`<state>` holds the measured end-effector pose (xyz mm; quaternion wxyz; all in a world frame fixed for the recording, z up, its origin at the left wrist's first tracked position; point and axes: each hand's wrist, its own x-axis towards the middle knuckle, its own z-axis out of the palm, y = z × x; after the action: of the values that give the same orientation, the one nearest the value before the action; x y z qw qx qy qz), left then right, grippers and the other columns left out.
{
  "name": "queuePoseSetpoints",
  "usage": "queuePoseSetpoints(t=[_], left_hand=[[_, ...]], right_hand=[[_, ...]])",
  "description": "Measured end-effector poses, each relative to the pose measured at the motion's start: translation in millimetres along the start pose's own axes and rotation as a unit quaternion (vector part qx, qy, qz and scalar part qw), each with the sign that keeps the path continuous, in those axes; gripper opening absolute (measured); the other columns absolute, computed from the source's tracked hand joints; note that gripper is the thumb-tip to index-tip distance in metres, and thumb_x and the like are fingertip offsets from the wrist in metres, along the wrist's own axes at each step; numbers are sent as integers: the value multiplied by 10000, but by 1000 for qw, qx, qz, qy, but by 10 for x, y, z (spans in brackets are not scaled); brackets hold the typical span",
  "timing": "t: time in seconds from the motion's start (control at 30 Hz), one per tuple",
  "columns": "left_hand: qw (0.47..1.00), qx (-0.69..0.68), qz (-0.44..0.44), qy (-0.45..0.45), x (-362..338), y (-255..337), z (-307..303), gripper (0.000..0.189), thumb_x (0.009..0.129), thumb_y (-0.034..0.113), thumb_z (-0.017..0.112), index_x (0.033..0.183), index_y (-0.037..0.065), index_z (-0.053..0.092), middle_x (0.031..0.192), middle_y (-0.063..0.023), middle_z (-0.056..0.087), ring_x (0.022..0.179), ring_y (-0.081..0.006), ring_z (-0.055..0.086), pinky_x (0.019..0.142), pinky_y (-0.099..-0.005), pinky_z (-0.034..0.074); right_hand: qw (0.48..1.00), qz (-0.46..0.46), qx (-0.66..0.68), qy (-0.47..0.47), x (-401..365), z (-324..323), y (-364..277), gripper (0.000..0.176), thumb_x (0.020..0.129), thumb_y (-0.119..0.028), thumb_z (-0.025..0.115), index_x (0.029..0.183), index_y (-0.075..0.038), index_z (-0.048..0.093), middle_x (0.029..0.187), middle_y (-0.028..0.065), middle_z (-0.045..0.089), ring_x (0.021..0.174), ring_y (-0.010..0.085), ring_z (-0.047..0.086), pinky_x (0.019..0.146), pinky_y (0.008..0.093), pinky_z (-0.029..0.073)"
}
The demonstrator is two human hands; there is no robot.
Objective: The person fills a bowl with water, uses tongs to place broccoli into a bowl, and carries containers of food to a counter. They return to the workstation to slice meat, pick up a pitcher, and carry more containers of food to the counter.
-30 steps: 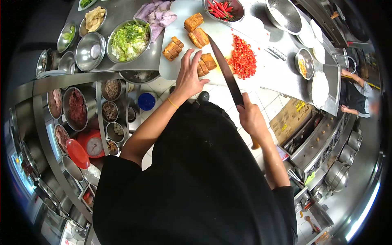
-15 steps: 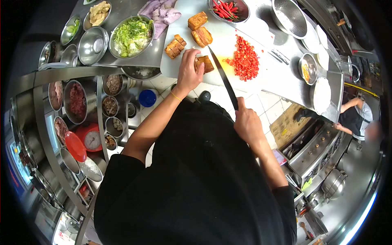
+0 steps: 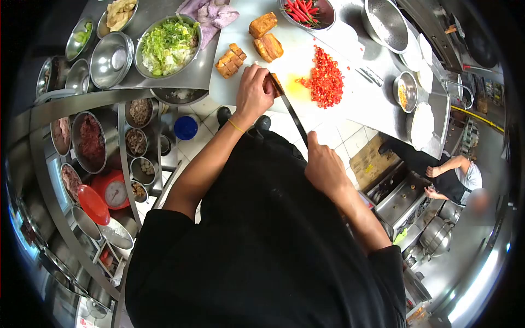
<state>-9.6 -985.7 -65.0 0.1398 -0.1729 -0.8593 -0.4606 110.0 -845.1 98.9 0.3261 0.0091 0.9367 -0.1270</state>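
Observation:
My left hand, with a yellow band at its wrist, is closed over a browned block at the near edge of the white cutting board. The long dark knife is in my right hand, and its tip end lies at the block. Whether the blade has cut in cannot be seen. A sliced browned block sits left of my left hand. Two more blocks, a whole one and a scored one, lie farther back. Chopped red chillies are piled on the right.
A bowl of whole chillies stands behind the board, a colander at right. Left are a lettuce bowl, stacked steel bowls and a purple cloth. A co-worker stands at far right by the stove.
The knife has moved left onto the block under my left hand; before, its tip was beside it. The view has shifted slightly, and the co-worker's arms have changed position.

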Motion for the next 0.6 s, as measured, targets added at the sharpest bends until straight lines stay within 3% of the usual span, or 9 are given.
queuePoseSetpoints(t=[0.13, 0.3, 0.43, 0.57, 0.6], left_hand=[[1000, 16, -10, -15, 5, -6, 16, 224, 658, -21, 570, 862, -1, 477, 902, -153, 491, 861, -335, 486, 780, -419, 421], [1000, -1, -7, 2, -6, 0, 9, 200, 661, -21, 565, 838, -3, 476, 894, -163, 501, 858, -340, 490, 771, -416, 425], [1000, -10, -11, 5, -4, 12, 10, 209, 656, -56, 553, 844, -3, 479, 865, -149, 502, 851, -340, 495, 764, -421, 419], [1000, -14, 8, 25, -10, 9, 31, 210, 656, -45, 543, 842, 11, 463, 845, -147, 474, 832, -341, 485, 741, -421, 424], [1000, -18, -11, 11, -19, 13, 11, 243, 669, -39, 563, 894, 9, 482, 909, -163, 485, 886, -351, 487, 784, -420, 421]], right_hand=[[997, -23, 47, 62, 508, 267, 81, 288, 701, 40, 486, 973, 49, 389, 661, 283, 584, 678, 444, 598, 621, 502, 475], [999, 3, 39, 16, 162, 210, 147, 318, 707, 31, 495, 1001, 37, 372, 650, 271, 581, 665, 450, 589, 611, 513, 464], [993, -41, 66, 91, 579, 654, 292, 347, 703, 31, 491, 1024, 19, 359, 658, 273, 583, 659, 450, 589, 607, 517, 465], [992, -38, 71, 95, 540, 640, 364, 333, 735, 9, 493, 1040, 9, 360, 640, 267, 579, 643, 447, 586, 606, 521, 465], [992, -31, 80, 91, 477, 550, 377, 313, 762, -11, 495, 1048, 4, 367, 642, 270, 577, 645, 449, 583, 609, 523, 461]])
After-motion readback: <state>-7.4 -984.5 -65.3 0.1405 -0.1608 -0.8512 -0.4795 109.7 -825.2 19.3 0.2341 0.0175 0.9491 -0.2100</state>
